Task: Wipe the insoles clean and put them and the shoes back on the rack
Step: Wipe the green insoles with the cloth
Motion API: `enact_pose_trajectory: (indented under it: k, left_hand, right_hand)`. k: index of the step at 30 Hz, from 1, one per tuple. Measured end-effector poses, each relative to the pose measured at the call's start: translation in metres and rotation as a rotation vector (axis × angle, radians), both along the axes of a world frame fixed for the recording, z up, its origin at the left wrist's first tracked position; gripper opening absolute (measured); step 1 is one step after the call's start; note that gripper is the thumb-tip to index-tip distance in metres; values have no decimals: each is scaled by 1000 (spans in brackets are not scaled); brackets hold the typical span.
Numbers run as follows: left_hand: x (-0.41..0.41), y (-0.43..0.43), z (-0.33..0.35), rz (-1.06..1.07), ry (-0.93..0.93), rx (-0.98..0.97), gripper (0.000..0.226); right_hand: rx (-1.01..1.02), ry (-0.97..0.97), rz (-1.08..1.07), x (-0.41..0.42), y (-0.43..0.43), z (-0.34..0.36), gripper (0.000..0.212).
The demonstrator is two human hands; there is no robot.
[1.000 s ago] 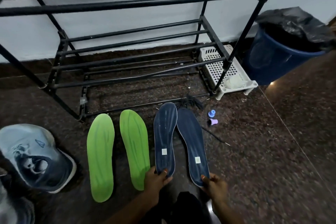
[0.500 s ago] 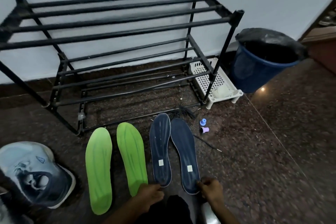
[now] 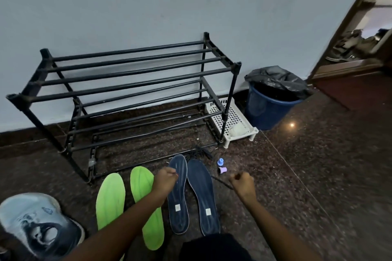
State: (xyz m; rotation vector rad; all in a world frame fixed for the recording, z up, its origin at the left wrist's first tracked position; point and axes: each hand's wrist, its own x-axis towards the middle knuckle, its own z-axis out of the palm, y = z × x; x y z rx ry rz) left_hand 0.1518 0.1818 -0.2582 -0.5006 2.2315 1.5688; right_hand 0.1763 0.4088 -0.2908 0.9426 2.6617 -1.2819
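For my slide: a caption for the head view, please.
Left hand and right hand curled near green insoles, blue insoles and rack.

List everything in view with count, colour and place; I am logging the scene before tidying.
shoe rack: 1, black, against the wall.
green insoles: 2, bright green, side by side on the floor in front of the rack.
blue insoles: 2, dark blue, on the floor right of the green pair.
shoe: 1, pale blue and dark, floor at lower left.
bin: 1, blue with black liner, right of the rack.
tray: 1, white perforated, between rack and bin.
small caps: 2, blue and purple, floor beside the blue insoles' toes.
laces: 1 tangle, black, floor by the rack's front.
left hand: 1, fingers curled, above the left blue insole.
right hand: 1, fingers curled, right of the blue insoles.
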Motion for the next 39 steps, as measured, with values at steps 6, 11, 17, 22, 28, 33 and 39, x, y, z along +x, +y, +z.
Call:
enact_pose_trajectory:
  k: [6,11,17,22,28,33,39]
  left_hand:
    - [-33,11,-3,-66,74,-123,19]
    - [-59,20,-33,-143,173,-203,12]
    - [-78,27,-73,-215,220,-204,19]
    - [-90,33,-90,-256,238,-173,36]
    - [-92,43,-103,-277,218,-132,32]
    - [-92,46,-108,-293,220,-132,29]
    - [-90,44,-121,-237,220,-73,33]
  right_hand:
    - [15,51,3,-59,16,7,20]
    - [150,76,1,-114,51,-9,18]
    - [217,98,-31,-175,93,-42,19]
    - [276,92,33,-217,107,-70,26]
    - [351,60,83,-249,106,-86,28]
    - [480,-11,95,-260,105,-95,26]
    - [574,-12,77,-264,105,-100,22]
